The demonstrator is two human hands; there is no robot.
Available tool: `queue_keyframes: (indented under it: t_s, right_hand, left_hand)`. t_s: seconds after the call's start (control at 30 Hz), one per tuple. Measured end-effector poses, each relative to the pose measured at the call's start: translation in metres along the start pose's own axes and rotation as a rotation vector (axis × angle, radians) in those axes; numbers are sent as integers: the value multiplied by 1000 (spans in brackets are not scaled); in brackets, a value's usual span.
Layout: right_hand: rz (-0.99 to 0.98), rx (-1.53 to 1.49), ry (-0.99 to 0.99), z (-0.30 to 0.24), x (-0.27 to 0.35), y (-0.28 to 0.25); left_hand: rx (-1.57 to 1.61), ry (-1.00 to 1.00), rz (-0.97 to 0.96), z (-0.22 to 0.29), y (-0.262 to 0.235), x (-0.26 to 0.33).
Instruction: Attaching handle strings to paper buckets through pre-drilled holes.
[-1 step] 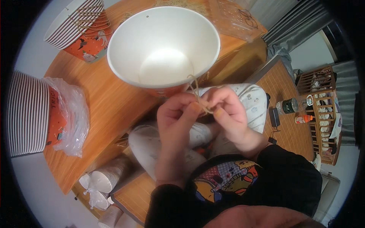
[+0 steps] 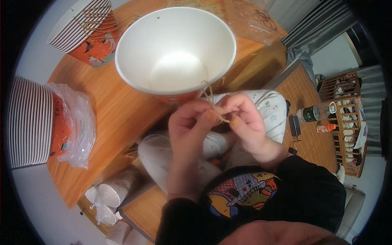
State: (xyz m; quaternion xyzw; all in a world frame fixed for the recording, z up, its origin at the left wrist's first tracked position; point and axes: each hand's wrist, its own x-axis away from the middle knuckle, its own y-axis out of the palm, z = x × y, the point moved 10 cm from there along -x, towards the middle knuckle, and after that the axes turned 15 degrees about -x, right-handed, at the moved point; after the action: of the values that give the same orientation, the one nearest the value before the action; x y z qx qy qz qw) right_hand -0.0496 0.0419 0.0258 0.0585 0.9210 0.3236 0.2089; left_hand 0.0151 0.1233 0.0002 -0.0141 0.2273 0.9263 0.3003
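A large white-lined paper bucket, orange on the outside, stands at the near edge of the wooden table. A tan cord loops at the bucket's near rim and runs down into my fingers. My left hand pinches the cord between thumb and bent fingers. Opposite it, my right hand grips the cord's end between thumb and forefinger. The fingertips of both hands nearly meet just below the rim. Whether the cord is knotted there is too small to tell.
Nested orange buckets with cord handles lie at the table's far left. Closer, another bucket stack sits beside a clear plastic bag. A clear plastic tray and glasses are at far right. White rolls lie below left.
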Motion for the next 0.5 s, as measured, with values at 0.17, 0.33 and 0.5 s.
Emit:
queue_keyframes:
  t_s: [0.17,0.33,0.5]
  right_hand:
    - [-76,120,194,12,10,0]
    - [-47,138,151,6,9,-5]
    - [-34,210,109,2,9,-8]
  left_hand:
    - [2,-54,-51,8,4,1]
    - [-100,-90,116,24,2,7]
    - [-292,-114,-22,15,-5,7]
